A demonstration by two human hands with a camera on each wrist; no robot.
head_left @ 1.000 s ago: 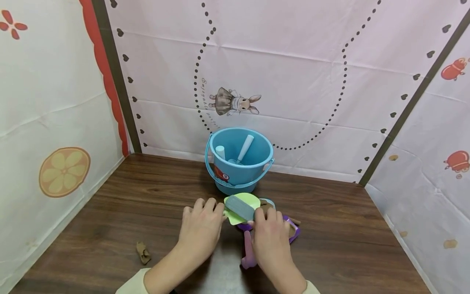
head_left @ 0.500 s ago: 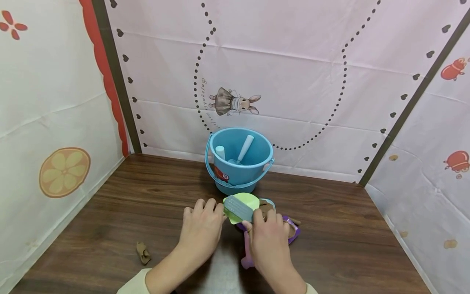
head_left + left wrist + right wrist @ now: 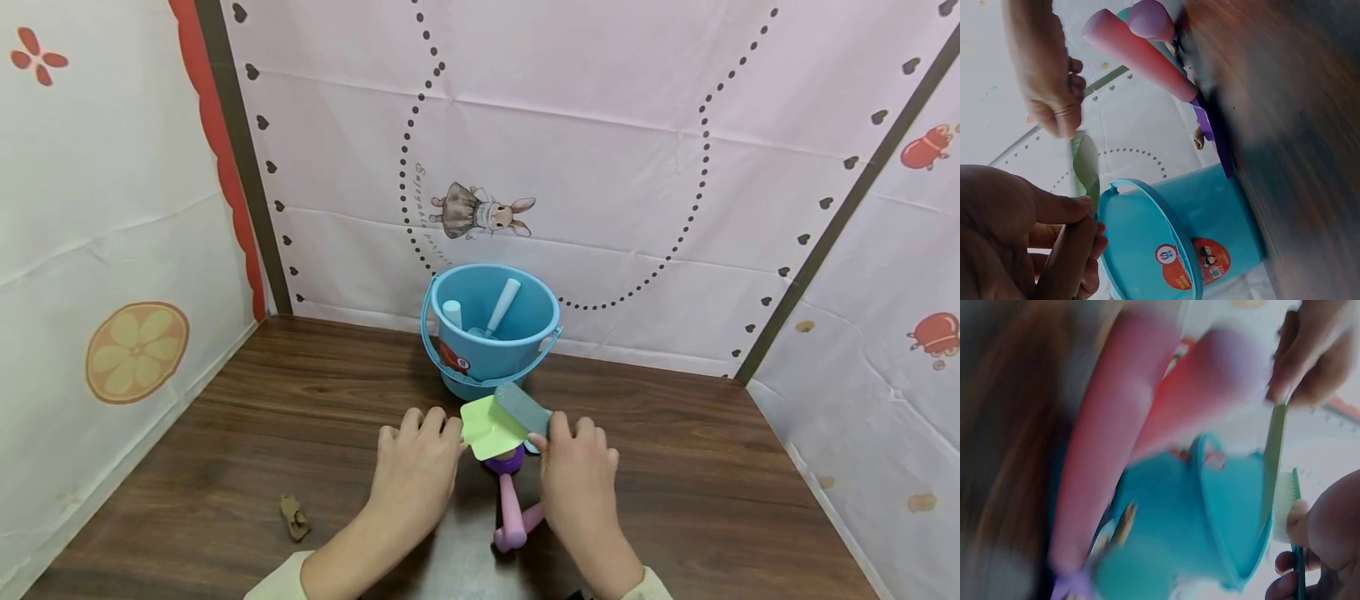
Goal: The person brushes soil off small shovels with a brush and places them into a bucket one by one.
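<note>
My left hand [image 3: 416, 467] pinches the near-left edge of a small light green dustpan [image 3: 483, 429], held above the table in front of the bucket. My right hand [image 3: 577, 475] grips one end of a grey brush [image 3: 527, 408]; its other end lies over the dustpan's far right corner. Bristles show along the brush [image 3: 1297, 481] in the blurred right wrist view. Beneath the hands lie toy shovels with pink handles [image 3: 510, 508] and a purple blade [image 3: 506, 461]. My right hand hides part of them in the head view.
A blue bucket [image 3: 487, 367] stands behind the hands, with two pale-handled tools [image 3: 504, 304] inside. At left on the wooden table [image 3: 337, 358] lies a brown crumpled lump [image 3: 294, 517]. Printed cloth walls [image 3: 600, 167] enclose the back and both sides.
My right hand has moved right with the brush, which has slid from across the dustpan to its far right corner. The dustpan has tilted and shows more of its surface. My left hand stays nearly still.
</note>
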